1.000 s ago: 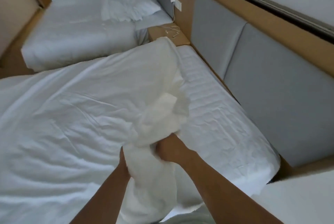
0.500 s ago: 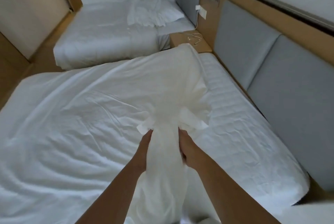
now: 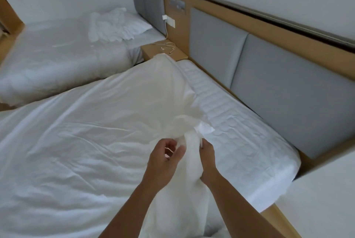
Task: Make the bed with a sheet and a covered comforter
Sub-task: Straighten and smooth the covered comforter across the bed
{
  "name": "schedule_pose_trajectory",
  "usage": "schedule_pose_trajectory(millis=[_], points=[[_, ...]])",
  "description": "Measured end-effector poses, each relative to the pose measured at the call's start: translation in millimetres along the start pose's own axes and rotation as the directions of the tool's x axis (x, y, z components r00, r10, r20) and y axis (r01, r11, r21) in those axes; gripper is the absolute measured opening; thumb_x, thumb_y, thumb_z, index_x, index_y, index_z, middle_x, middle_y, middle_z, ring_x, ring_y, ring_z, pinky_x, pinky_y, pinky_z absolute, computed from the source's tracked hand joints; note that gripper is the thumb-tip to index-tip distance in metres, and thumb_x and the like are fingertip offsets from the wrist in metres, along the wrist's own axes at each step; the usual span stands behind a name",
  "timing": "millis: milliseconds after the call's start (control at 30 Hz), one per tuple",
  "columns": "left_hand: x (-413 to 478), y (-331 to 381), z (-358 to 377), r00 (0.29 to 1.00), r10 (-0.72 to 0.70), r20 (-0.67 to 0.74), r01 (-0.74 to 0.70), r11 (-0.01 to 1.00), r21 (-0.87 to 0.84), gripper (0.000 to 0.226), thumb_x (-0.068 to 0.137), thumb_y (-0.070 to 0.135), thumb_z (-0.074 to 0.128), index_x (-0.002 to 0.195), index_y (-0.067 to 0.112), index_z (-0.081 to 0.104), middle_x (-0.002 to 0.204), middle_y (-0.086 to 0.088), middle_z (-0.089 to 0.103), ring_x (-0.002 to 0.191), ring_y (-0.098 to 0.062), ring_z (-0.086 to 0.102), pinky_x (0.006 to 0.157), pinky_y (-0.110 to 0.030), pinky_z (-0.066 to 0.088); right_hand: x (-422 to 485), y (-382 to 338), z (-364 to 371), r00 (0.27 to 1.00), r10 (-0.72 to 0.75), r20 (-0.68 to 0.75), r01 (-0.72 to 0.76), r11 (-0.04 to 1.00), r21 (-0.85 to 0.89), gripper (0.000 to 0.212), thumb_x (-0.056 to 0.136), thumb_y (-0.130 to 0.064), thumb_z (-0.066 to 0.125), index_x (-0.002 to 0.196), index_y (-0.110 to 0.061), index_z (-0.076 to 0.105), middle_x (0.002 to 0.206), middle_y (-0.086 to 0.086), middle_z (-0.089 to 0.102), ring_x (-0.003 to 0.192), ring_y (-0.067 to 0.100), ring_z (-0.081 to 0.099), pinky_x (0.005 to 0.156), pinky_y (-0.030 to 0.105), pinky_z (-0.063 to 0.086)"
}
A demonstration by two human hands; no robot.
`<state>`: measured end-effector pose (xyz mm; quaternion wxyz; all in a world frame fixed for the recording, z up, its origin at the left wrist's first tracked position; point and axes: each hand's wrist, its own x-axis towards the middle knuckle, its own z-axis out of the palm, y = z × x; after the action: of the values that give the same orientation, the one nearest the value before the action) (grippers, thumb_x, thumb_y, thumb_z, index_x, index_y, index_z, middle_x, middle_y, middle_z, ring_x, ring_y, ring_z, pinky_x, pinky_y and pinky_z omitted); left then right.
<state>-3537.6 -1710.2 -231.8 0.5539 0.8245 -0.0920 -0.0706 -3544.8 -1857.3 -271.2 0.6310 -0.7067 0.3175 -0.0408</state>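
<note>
A white comforter (image 3: 86, 141) lies rumpled over most of the near bed. Its edge is gathered into a raised bunch (image 3: 172, 92) that runs from the far corner down to my hands. My right hand (image 3: 208, 161) grips the right side of this bunch. My left hand (image 3: 163, 161) is curled at its left side, thumb against the cloth, with a sliver of white fabric between fingers and thumb. To the right of the bunch, the quilted white sheet on the mattress (image 3: 240, 134) lies bare along the headboard.
Grey padded headboard panels (image 3: 288, 93) in a wooden frame run along the right. A wooden nightstand (image 3: 163, 51) with a loose cable stands between the beds. The second bed (image 3: 57, 59) at the back left carries a pillow (image 3: 123, 26). A white surface (image 3: 326, 205) is at the lower right.
The view has swung to the right and up. My left hand has loosened from its full grip and shifted slightly left of the bunch. My right hand keeps its hold.
</note>
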Motion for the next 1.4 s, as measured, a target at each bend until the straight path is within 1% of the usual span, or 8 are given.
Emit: schedule_pose_trajectory(millis=[233, 467, 700, 800, 867, 1000, 1133, 1400], points=[[2.1, 8.6, -11.7, 0.965, 0.195, 0.177, -0.232, 0.947, 0.223, 0.022, 0.089, 0.015, 0.073, 0.077, 0.025, 0.057, 0.072, 0.010, 0.059, 0.064, -0.010, 0.052, 0.060, -0.014, 0.040, 7.5, 1.7, -7.9, 1.000, -0.030, -0.005, 0.030, 1.000, 0.003, 0.036, 0.094, -0.012, 0.053, 0.062, -0.016, 0.037, 0.056, -0.006, 0.039, 0.056, 0.012, 0.034, 0.052, 0.026, 0.034], [-51.0, 18.4, 16.7, 0.944, 0.319, 0.082, -0.329, 0.915, 0.232, 0.024, 0.090, 0.012, 0.068, 0.078, 0.026, 0.053, 0.074, 0.018, 0.049, 0.064, -0.008, 0.048, 0.062, -0.013, 0.038, 27.8, 2.4, -24.0, 1.000, 0.005, -0.007, -0.004, 0.995, 0.099, 0.045, 0.100, -0.022, 0.052, 0.059, -0.017, 0.036, 0.051, -0.010, 0.036, 0.050, 0.008, 0.033, 0.054, 0.025, 0.034], [-91.9, -21.1, 65.6, 0.963, 0.187, 0.193, -0.262, 0.818, 0.512, 0.012, 0.095, 0.040, 0.056, 0.085, 0.033, 0.056, 0.088, 0.023, 0.052, 0.085, 0.008, 0.043, 0.080, -0.023, 0.044, 53.2, 15.1, -32.9, 0.996, 0.048, 0.081, -0.058, 0.990, 0.128, 0.045, 0.099, -0.012, 0.047, 0.058, -0.024, 0.030, 0.048, -0.016, 0.033, 0.054, 0.010, 0.030, 0.053, 0.028, 0.028], [-72.7, -8.1, 68.8, 0.976, -0.178, -0.127, 0.176, 0.984, -0.026, 0.025, 0.101, 0.031, 0.058, 0.083, 0.015, 0.063, 0.083, 0.012, 0.062, 0.083, -0.009, 0.063, 0.079, -0.023, 0.048, 57.4, 9.0, -32.9, 0.987, 0.039, 0.156, -0.063, 0.986, 0.152, 0.042, 0.102, -0.025, 0.051, 0.061, -0.020, 0.040, 0.053, -0.014, 0.045, 0.056, 0.012, 0.042, 0.057, 0.029, 0.037], [-52.5, -3.2, 62.8, 0.858, -0.494, -0.145, 0.375, 0.793, -0.481, 0.024, 0.103, 0.012, 0.051, 0.094, 0.004, 0.071, 0.084, -0.012, 0.071, 0.076, -0.026, 0.067, 0.068, -0.035, 0.054, 59.4, 9.6, -32.7, 0.977, 0.036, 0.209, -0.065, 0.989, 0.134, 0.038, 0.102, -0.033, 0.050, 0.068, -0.017, 0.052, 0.067, -0.005, 0.058, 0.064, 0.014, 0.054, 0.063, 0.032, 0.046], [-29.2, -9.5, 56.5, 0.840, -0.542, 0.030, 0.457, 0.675, -0.580, 0.023, 0.103, 0.017, 0.051, 0.113, 0.014, 0.071, 0.104, -0.013, 0.075, 0.091, -0.026, 0.072, 0.067, -0.034, 0.058, 55.7, 11.1, -31.9, 0.952, 0.038, 0.304, -0.066, 0.994, 0.083, 0.036, 0.102, -0.040, 0.046, 0.089, -0.013, 0.066, 0.092, 0.005, 0.070, 0.086, 0.020, 0.067, 0.080, 0.039, 0.054], [-7.5, -12.1, 47.8, 0.823, -0.567, 0.031, 0.463, 0.638, -0.615, 0.031, 0.109, 0.023, 0.032, 0.121, 0.018, 0.060, 0.124, -0.010, 0.067, 0.099, -0.016, 0.070, 0.076, -0.029, 0.057, 49.5, 2.2, -33.4, 0.956, -0.008, 0.293, -0.019, 0.996, 0.090, 0.041, 0.104, -0.035, 0.046, 0.067, -0.018, 0.045, 0.066, -0.005, 0.049, 0.066, 0.015, 0.046, 0.066, 0.031, 0.040], [17.9, -2.5, 23.5, 0.805, -0.555, 0.213, 0.539, 0.530, -0.655, 0.032, 0.108, 0.012, 0.029, 0.096, 0.010, 0.059, 0.067, -0.001, 0.073, 0.064, -0.019, 0.069, 0.048, -0.026, 0.056, 32.2, -14.9, -4.6, 0.964, -0.030, 0.265, 0.011, 0.997, 0.072, 0.041, 0.098, -0.050, 0.047, 0.070, -0.020, 0.046, 0.071, 0.003, 0.051, 0.074, 0.019, 0.047, 0.070, 0.033, 0.038]])
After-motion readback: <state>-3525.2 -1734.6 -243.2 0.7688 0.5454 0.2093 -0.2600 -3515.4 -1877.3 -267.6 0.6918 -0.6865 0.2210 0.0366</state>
